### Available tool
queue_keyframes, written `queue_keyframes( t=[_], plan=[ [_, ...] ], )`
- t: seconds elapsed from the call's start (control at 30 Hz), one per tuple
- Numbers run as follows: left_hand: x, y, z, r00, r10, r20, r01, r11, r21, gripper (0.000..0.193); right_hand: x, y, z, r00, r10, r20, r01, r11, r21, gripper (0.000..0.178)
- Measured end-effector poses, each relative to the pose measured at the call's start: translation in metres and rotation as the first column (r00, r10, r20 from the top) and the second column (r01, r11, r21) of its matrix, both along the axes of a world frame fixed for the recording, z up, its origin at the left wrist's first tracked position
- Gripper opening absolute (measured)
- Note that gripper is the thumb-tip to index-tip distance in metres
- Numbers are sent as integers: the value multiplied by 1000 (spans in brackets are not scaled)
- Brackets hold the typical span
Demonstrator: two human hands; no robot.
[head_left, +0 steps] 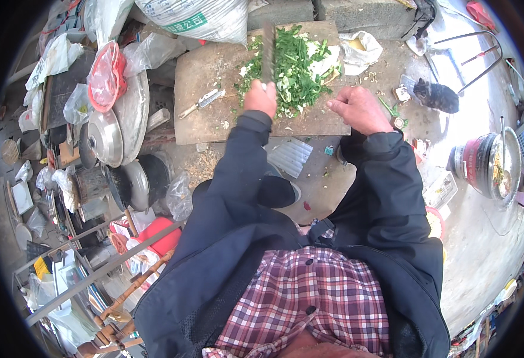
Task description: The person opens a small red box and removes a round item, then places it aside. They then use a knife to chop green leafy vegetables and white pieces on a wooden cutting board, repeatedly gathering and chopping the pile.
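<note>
My left hand (pixel 261 99) is wrapped round the handle of a kitchen knife (pixel 268 52). Its blade points away from me, seen nearly edge-on and slightly blurred, over the chopped leafy greens (pixel 295 71). They are heaped with white pieces on a worn wooden board (pixel 214 125). At the board's right edge, my right hand (pixel 364 111) has its fingers curled in, and I see nothing in them. A small peeler-like tool (pixel 201 104) with a pale handle lies on the board, left of the greens.
A white plastic bag (pixel 360 51) lies right of the board, and a full woven sack (pixel 199 18) is behind it. A dark-furred cat (pixel 435 96) is farther right, near a large pot (pixel 480 161). Lids (pixel 105 137), pans and bags crowd the left.
</note>
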State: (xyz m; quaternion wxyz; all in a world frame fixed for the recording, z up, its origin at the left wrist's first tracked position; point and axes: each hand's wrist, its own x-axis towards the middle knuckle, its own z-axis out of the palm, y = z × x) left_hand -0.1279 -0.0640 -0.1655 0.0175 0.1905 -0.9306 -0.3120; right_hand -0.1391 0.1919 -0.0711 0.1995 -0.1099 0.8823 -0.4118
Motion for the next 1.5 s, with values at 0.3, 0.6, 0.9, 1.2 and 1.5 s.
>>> queue_keyframes(
  t=[0.3,0.6,0.9,1.2,1.5],
  plan=[
    [-7,-2,1,999,-27,-29,25,998,-51,40,0,0,1,1000,-18,-14,18,1000,-22,25],
    [-14,0,1,994,-102,49,109,980,-165,39,0,0,-3,1000,7,1,-7,1000,-9,29],
    [-2,-19,-45,941,-95,325,129,988,-84,46,1,0,-5,999,30,-12,-30,1000,2,29],
    [12,-13,0,987,-40,-154,45,999,25,40,0,-1,-5,1000,18,-23,-19,1000,-14,28],
    [-12,-14,-10,977,-114,179,152,965,-215,43,-2,-2,-3,999,8,46,-9,1000,22,26]
  ],
)
